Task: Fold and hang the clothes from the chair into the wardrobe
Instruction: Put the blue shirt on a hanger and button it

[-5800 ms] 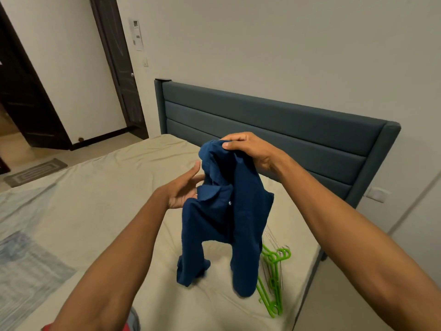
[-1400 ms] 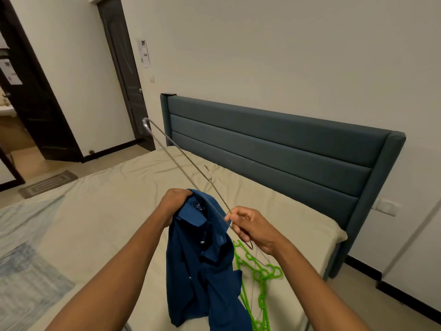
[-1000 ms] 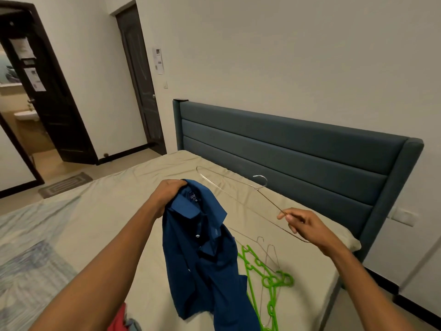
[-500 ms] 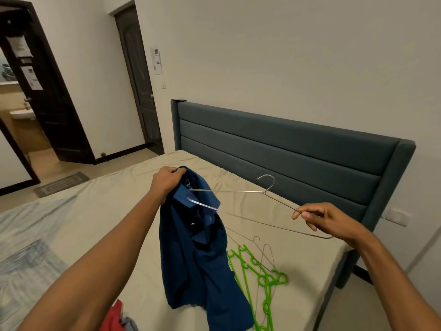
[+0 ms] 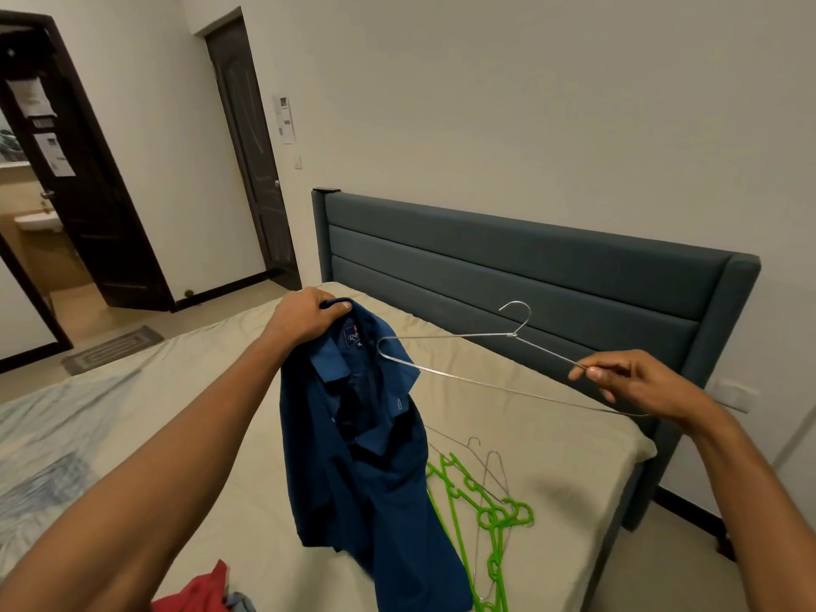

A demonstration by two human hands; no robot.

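**Inspector:** Start at the left. What does the left hand (image 5: 304, 318) have?

**Assistant:** Its fingers are curled tight on the back of the collar of the blue shirt (image 5: 357, 452). The shirt hangs from that one point above the bed (image 5: 145, 390), front open, its lower hem draping down onto the sheet. In my judgement the collar is held high so that the neck opening gapes towards the hanger.

**Inspector:** And the hanger?

**Assistant:** The wire hanger (image 5: 485, 360) lies roughly level between the two hands, hook uppermost. Its left shoulder tip sits just at the shirt's open neck; whether it is inside the fabric or only in front of it, I cannot tell.

**Inspector:** The right hand (image 5: 636, 382)?

**Assistant:** Pinched shut on the hanger's right end, thumb and fingers closed on the wire. I judge that grip is chosen to steer the far tip into the shoulder.

**Inspector:** Anything else on the bed?

**Assistant:** Spare hangers (image 5: 481, 501), green plastic and bare wire, lie in a heap just right of the shirt, partly under its hem.

**Inspector:** What is out of sight?

**Assistant:** The chair and wardrobe are not in view. A red garment (image 5: 198, 591) is cut off at the bottom edge. The collar label is too small to read.
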